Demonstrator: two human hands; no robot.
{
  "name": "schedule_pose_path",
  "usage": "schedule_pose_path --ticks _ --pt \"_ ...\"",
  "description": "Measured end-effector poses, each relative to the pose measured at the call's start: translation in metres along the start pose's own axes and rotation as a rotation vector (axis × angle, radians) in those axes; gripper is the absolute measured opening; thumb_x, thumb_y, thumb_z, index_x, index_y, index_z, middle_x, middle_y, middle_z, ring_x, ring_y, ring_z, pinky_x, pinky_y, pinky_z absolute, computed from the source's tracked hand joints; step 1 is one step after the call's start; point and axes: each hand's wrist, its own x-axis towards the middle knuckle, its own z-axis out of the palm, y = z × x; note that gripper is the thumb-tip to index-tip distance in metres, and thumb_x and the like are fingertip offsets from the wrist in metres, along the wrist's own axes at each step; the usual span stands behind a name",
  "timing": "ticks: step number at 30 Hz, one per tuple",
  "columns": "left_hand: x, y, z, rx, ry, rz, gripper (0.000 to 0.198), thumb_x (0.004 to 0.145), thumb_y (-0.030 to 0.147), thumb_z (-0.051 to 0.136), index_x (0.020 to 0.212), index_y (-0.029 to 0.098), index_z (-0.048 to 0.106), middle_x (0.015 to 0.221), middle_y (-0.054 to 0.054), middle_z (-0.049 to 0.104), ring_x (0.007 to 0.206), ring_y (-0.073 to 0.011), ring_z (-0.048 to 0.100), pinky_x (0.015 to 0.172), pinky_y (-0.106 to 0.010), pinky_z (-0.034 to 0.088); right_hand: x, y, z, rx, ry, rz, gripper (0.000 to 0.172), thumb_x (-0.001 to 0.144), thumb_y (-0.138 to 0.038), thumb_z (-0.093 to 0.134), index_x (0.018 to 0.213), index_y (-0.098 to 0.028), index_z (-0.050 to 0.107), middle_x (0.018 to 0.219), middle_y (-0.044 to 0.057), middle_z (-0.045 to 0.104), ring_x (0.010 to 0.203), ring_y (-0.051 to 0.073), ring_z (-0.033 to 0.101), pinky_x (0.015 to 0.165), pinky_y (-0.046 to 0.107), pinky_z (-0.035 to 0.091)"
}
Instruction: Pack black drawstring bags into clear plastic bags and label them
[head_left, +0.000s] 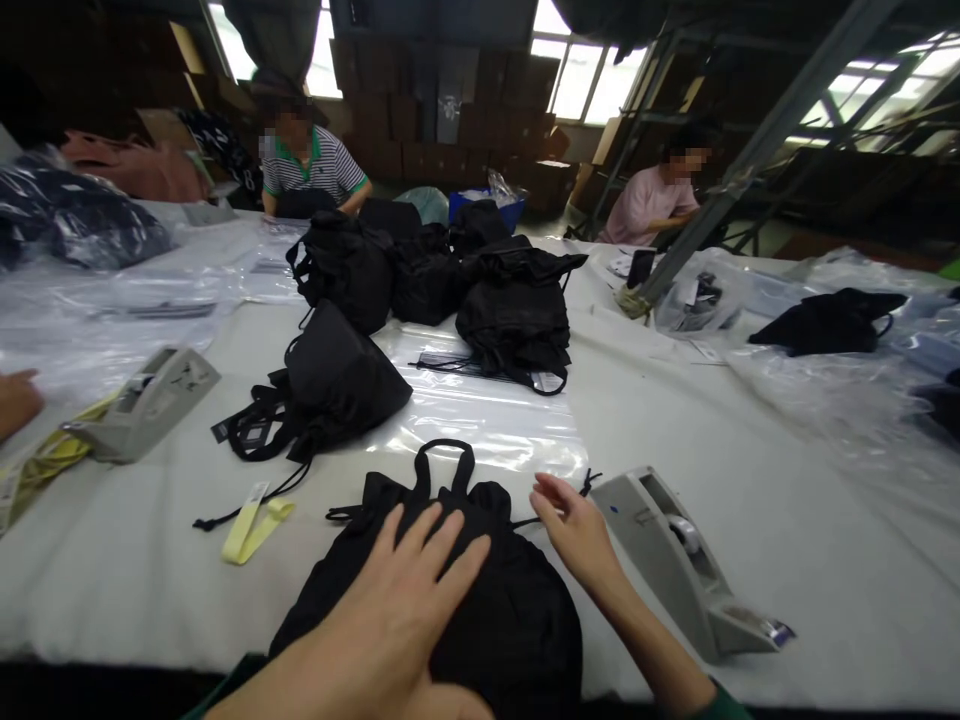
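Observation:
A black drawstring backpack point(517, 610) lies in front of me with its loop handle pointing away. My left hand point(405, 590) rests flat on it, fingers spread. Beside the bag's upper right corner is my right hand point(576, 525), fingers loosely bent with thumb and index finger apart. A black drawstring point(592, 482) passes behind that hand, its knotted end showing beyond; no grip on it is visible. A grey tape dispenser point(675, 560) stands just right of my right forearm. Left of the bag lies a yellow strip point(255, 525) with a white label.
Another black bag point(337, 375) lies ahead on the left, with several more piled behind it. Clear plastic sheets point(495, 430) lie under them. A second tape dispenser point(142, 405) is at left, near another person's hand point(19, 402). Two people work across the white table point(787, 520).

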Motion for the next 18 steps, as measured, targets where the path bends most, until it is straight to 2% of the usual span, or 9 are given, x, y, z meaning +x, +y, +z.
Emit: schedule_pose_path --ticks 3,5,7,9,11,14,15,17,18 --pt "-0.026 -0.028 0.027 0.073 -0.071 -0.016 0.067 0.087 0.045 0.060 0.148 0.039 0.032 0.154 -0.016 0.032 0.139 -0.0483 0.028 0.098 -0.082 0.021 0.052 -0.017 0.027 -0.156 -0.129 0.021 0.036 0.081 -0.042 0.060 0.099 -0.013 0.072 0.091 0.013 0.073 0.091 0.027 0.067 0.085 0.036 0.049" --pt "-0.028 -0.032 0.039 0.087 -0.113 -0.061 0.068 0.086 0.038 0.064 0.147 0.040 0.034 0.154 -0.017 0.032 0.139 -0.0487 0.027 0.097 -0.083 0.022 0.078 -0.026 0.054 -0.191 -0.189 0.013 0.026 0.074 -0.041 0.068 0.077 -0.016 0.071 0.077 0.012 0.071 0.083 0.028 0.066 0.077 0.034 0.048" --pt "-0.022 -0.025 0.038 0.097 -0.134 -0.126 0.078 0.080 0.033 0.072 0.148 0.036 0.034 0.155 -0.019 0.028 0.140 -0.0484 0.024 0.099 -0.081 0.021 0.093 -0.034 0.079 -0.201 -0.242 -0.014 0.024 0.071 -0.040 0.070 0.065 -0.017 0.065 0.068 0.008 0.068 0.075 0.025 0.064 0.067 0.031 0.046" --pt "-0.014 -0.015 0.027 0.096 -0.158 -0.174 0.080 0.078 0.025 0.074 0.147 0.033 0.037 0.155 -0.021 0.027 0.141 -0.0472 0.023 0.102 -0.078 0.022 0.096 -0.045 0.090 -0.179 -0.288 -0.052 0.023 0.074 -0.037 0.067 0.064 -0.018 0.062 0.063 0.005 0.065 0.068 0.021 0.061 0.061 0.028 0.043" --pt "-0.009 -0.006 0.015 0.090 -0.174 -0.202 0.078 0.079 0.020 0.072 0.147 0.031 0.037 0.155 -0.021 0.027 0.141 -0.0461 0.023 0.103 -0.077 0.022 0.088 -0.059 0.085 -0.135 -0.325 -0.080 0.018 0.078 -0.033 0.060 0.072 -0.016 0.063 0.065 0.003 0.065 0.064 0.019 0.060 0.057 0.026 0.042" --pt "-0.014 -0.001 0.003 0.069 -0.179 -0.231 0.078 0.079 0.018 0.072 0.147 0.029 0.037 0.154 -0.023 0.026 0.141 -0.0459 0.022 0.103 -0.078 0.021 0.057 -0.079 0.053 -0.008 -0.436 -0.158 0.025 0.084 -0.027 0.052 0.102 -0.016 0.064 0.075 0.002 0.070 0.065 0.017 0.062 0.057 0.025 0.045" --pt "-0.018 -0.002 0.000 0.042 -0.176 -0.225 0.077 0.079 0.021 0.073 0.147 0.029 0.038 0.154 -0.023 0.026 0.141 -0.0463 0.022 0.102 -0.078 0.020 0.042 -0.084 0.040 0.036 -0.505 -0.221 0.029 0.085 -0.027 0.051 0.111 -0.017 0.063 0.080 0.002 0.071 0.069 0.018 0.064 0.061 0.026 0.048" --pt "-0.027 -0.008 -0.009 -0.077 -0.142 -0.178 0.071 0.081 0.034 0.072 0.145 0.030 0.041 0.154 -0.020 0.029 0.142 -0.0445 0.023 0.105 -0.076 0.020 0.012 -0.085 0.017 0.027 -0.618 -0.390 0.029 0.090 -0.032 0.053 0.113 -0.021 0.066 0.098 0.005 0.073 0.089 0.021 0.067 0.081 0.032 0.052" --pt "-0.030 -0.013 -0.015 -0.159 -0.091 -0.155 0.067 0.085 0.041 0.067 0.145 0.031 0.041 0.155 -0.017 0.031 0.142 -0.0409 0.026 0.108 -0.072 0.022 -0.002 -0.083 0.010 -0.019 -0.655 -0.460 0.030 0.091 -0.034 0.054 0.114 -0.022 0.067 0.110 0.006 0.072 0.101 0.024 0.065 0.093 0.037 0.050"
